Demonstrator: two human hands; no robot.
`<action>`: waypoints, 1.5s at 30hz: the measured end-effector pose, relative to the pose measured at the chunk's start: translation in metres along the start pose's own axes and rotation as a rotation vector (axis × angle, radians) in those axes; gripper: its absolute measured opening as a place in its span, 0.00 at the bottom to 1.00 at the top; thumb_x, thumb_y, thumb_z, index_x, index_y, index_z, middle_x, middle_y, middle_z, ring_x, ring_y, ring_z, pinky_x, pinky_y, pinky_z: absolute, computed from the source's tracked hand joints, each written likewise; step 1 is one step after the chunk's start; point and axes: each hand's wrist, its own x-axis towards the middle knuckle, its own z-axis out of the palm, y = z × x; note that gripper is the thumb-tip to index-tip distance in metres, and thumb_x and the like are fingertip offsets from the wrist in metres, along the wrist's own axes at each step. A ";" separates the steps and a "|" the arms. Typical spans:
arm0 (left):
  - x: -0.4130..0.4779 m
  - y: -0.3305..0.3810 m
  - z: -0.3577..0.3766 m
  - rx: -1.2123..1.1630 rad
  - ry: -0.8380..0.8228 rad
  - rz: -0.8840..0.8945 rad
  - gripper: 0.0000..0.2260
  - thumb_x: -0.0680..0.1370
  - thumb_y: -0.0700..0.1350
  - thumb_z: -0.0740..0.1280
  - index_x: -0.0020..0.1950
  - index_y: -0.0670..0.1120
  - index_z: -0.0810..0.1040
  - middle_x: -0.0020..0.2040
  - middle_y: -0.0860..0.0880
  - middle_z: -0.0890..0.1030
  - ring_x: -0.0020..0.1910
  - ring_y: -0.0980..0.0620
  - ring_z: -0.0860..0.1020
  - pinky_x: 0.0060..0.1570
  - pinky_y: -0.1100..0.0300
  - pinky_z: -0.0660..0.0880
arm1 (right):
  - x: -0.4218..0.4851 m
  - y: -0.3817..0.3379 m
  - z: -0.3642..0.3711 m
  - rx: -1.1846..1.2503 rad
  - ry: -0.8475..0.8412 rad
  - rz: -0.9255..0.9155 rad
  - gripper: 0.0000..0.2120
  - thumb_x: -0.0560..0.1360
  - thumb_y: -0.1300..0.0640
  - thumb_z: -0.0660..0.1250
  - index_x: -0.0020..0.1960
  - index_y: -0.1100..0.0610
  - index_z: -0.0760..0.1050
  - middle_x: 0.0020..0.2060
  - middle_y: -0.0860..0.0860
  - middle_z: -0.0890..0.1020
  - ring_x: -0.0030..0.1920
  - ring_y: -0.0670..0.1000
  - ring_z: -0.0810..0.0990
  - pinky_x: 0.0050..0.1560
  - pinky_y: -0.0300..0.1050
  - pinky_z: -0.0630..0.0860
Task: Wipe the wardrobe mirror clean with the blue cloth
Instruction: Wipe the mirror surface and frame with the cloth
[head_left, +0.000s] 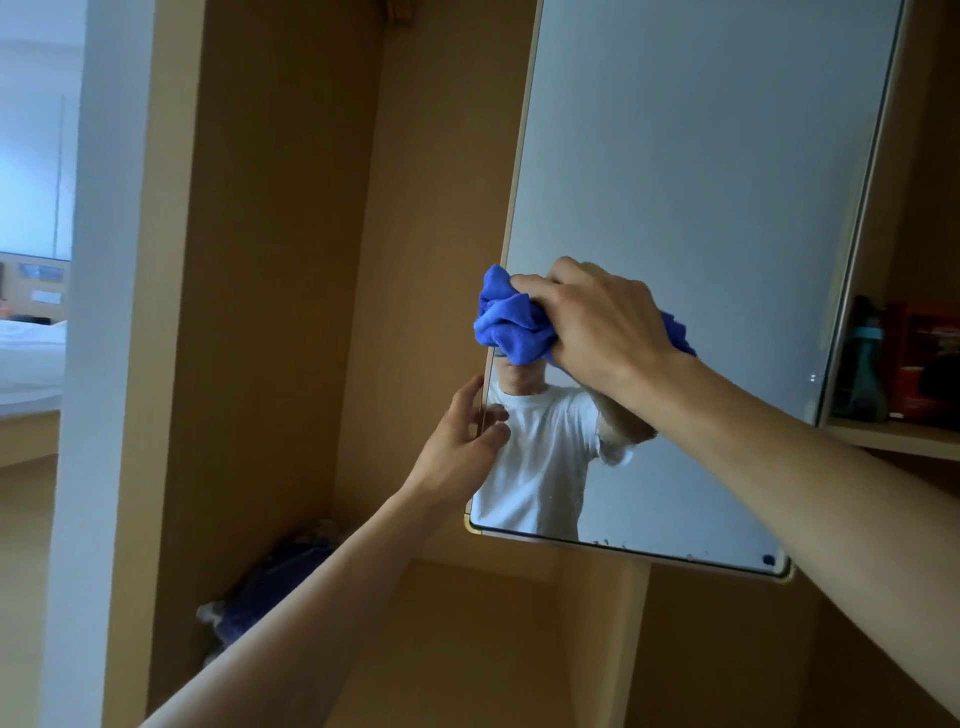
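The wardrobe mirror (691, 208) is a tall framed pane swung out from the wooden wardrobe, tilted in view. My right hand (597, 322) holds a bunched blue cloth (509, 322) pressed against the glass near the mirror's left edge, about mid-height. My left hand (462, 436) grips the mirror's left edge just below, fingers wrapped round the frame onto the glass. The glass reflects a person in a white T-shirt. A few specks and a blue spot show along the bottom edge of the mirror.
Behind the mirror is an open wooden wardrobe compartment (291, 260) with a dark blue bundle (270, 587) on its floor. A shelf at right holds a teal bottle (862, 374) and red items (924, 364). At far left a white wall edge (98, 312) and a bed (31, 364).
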 end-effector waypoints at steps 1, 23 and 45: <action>0.000 -0.001 -0.001 0.002 0.011 -0.007 0.26 0.82 0.44 0.65 0.77 0.61 0.63 0.61 0.58 0.81 0.61 0.59 0.78 0.63 0.58 0.71 | 0.000 0.001 0.000 -0.032 -0.005 -0.018 0.17 0.71 0.53 0.71 0.59 0.48 0.74 0.46 0.49 0.76 0.46 0.54 0.77 0.35 0.46 0.65; -0.025 -0.031 0.003 0.005 0.011 -0.007 0.20 0.70 0.48 0.68 0.62 0.51 0.77 0.56 0.49 0.84 0.58 0.49 0.81 0.63 0.45 0.76 | -0.072 -0.038 0.036 -0.034 -0.075 -0.130 0.23 0.75 0.61 0.64 0.69 0.53 0.71 0.54 0.54 0.78 0.52 0.56 0.77 0.49 0.49 0.73; -0.029 -0.037 0.009 0.014 -0.019 0.003 0.20 0.71 0.48 0.68 0.62 0.62 0.75 0.64 0.55 0.77 0.67 0.58 0.74 0.71 0.48 0.70 | -0.058 -0.007 0.025 -0.028 -0.002 -0.050 0.21 0.76 0.59 0.64 0.68 0.52 0.71 0.56 0.52 0.77 0.56 0.56 0.76 0.42 0.48 0.68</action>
